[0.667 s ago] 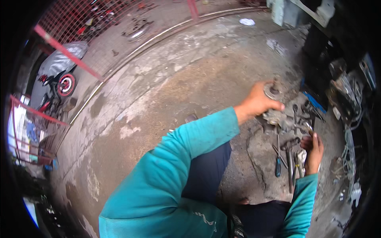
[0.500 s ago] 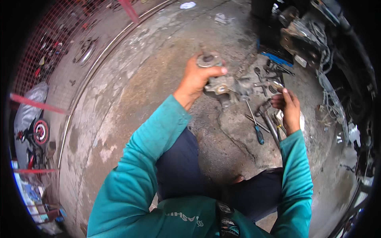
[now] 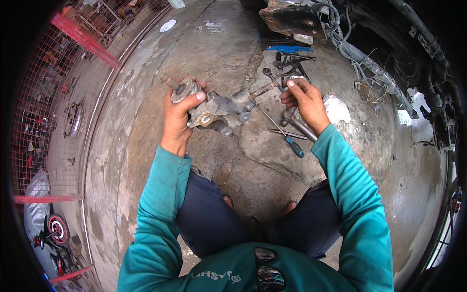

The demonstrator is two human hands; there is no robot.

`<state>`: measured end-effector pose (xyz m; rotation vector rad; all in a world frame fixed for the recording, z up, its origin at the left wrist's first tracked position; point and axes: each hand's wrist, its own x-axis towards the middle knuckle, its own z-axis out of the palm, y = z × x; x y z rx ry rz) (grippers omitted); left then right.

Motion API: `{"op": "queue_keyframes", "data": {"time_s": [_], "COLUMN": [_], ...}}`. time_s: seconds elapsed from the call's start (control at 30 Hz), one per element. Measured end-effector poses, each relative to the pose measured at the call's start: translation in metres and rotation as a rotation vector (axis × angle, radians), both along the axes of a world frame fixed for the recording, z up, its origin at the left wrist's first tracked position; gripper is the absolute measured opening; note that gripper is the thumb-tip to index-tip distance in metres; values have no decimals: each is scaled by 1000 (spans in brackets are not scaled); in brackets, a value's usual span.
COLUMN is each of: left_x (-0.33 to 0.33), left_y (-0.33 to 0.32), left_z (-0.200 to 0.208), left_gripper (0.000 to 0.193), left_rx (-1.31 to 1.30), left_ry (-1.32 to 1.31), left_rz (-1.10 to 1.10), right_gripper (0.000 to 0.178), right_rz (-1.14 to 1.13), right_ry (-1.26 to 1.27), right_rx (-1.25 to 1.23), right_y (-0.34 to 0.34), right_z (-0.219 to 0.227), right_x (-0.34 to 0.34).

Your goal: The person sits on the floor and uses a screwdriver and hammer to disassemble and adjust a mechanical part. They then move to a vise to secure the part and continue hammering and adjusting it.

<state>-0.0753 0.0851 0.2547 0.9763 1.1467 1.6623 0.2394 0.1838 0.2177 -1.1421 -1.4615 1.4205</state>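
My left hand [image 3: 181, 109] is wrapped round a grey, greasy cast-metal housing [image 3: 211, 109], holding it up above the floor. A short stub with a round flange [image 3: 187, 87] sticks out past my thumb at the upper left. From the housing's right side a thin metal shaft [image 3: 264, 89] reaches to my right hand [image 3: 302, 97]. The right fingers are curled, with the thumb pressed against them at the shaft's far end. Whether a small part is also pinched there is hidden by the fingers. Below the shaft lies a blue-handled screwdriver [image 3: 294, 146] on the concrete.
A hammer-like metal tool [image 3: 302, 126], a ratchet [image 3: 267, 73] and several other hand tools lie on the floor at right. Behind them is a blue tool tray [image 3: 288, 48]. A vehicle frame with hanging wires [image 3: 357, 58] stands at upper right; a red mesh fence [image 3: 82, 36] runs along the left.
My view has turned to the right, so everything sits further left. The housing has tilted slightly, its stub now pointing up-left; both hands stay at the same ends of it.
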Motion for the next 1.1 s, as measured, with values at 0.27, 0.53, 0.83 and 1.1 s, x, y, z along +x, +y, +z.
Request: {"op": "queue_keyframes", "data": {"time_s": [0.27, 0.53, 0.83, 1.1], "left_x": [7, 7, 11, 11], "left_y": [-1, 4, 4, 5], "left_z": [6, 0, 2, 2], "left_gripper": [52, 57, 59, 60], "left_rx": [-3, -52, -54, -74], "left_ry": [10, 117, 152, 134], "left_rz": [-12, -4, 1, 4], "right_gripper": [40, 38, 44, 43], "right_rz": [61, 473, 637, 651], "right_ry": [-108, -681, -829, -845], "right_rx": [-10, 113, 85, 86], "right_y": [3, 0, 1, 2], "right_z": [-2, -15, -25, -33], "right_x": [3, 8, 11, 12]}}
